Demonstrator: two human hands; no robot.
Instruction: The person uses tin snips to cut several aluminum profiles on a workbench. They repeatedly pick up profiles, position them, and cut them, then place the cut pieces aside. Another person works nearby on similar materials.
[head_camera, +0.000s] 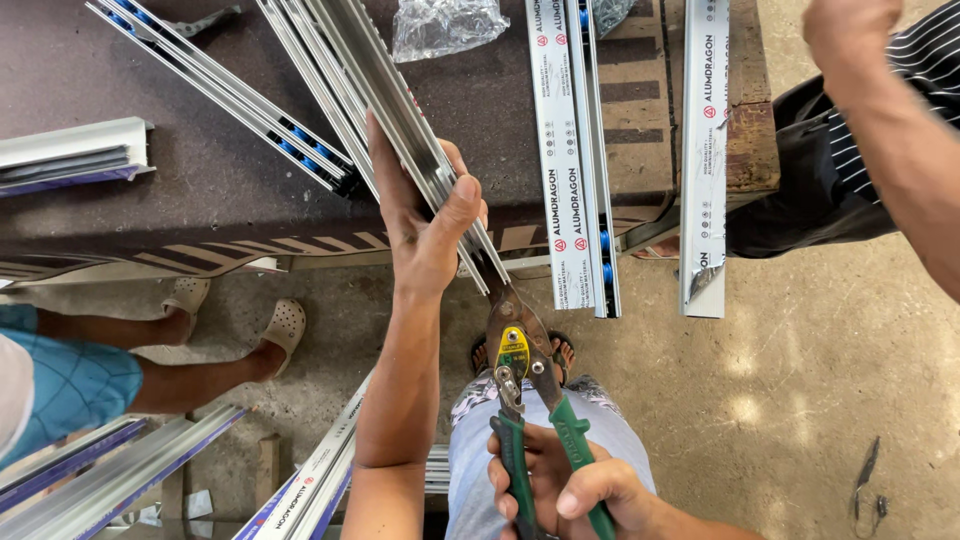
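Observation:
My left hand (425, 215) grips a long silver aluminium profile (375, 80) near its near end, where it juts over the edge of the dark workbench (200, 170). My right hand (570, 490) squeezes the green handles of a pair of tin snips (520, 365). The snips' jaws sit at the profile's end, just below my left thumb. My own sandalled foot shows under the snips.
More aluminium profiles (575, 150) lie across the bench, some wrapped in printed film, and a crumpled plastic bag (445, 25) lies at the top. Another person's legs in pale clogs (285, 325) stand at left. A second person's arm (900, 140) reaches in at right. Further profiles (120, 480) lie on the concrete floor.

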